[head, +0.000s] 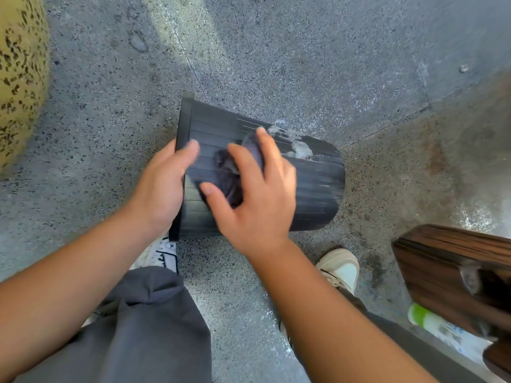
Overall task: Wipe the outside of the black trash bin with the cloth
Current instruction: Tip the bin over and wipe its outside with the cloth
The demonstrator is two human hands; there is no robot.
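Left hand (163, 189) clamped on the rim at the open end of the black trash bin (312, 189), fingers over the outer wall and thumb out of sight, presumably inside the mouth. Right hand (257, 194) spread over a dark cloth (232, 175), pressing it flat against the ribbed side, fingers splayed and only lightly curled round the bunched fabric. Bin lying tipped on its side on the speckled floor (276, 51), mouth to the left, base to the right, just ahead of two pale shoes (340, 269). Judging by the surface, only partly done: pale crusted smears (298, 145) remain on the upper flank towards the base, just beyond the fingertips, and faint grey streaks show along the ribs near the bottom end. Section under and beside the cloth looks darker and cleaner, though motion blur makes that hard to confirm. Underside against the floor and far side hidden, so no telling their state; likely needs a roll of the bin to reach them. Brown wooden furniture (448, 272) and a green-and-white bottle (431, 322) off to the right, well apart from the work.
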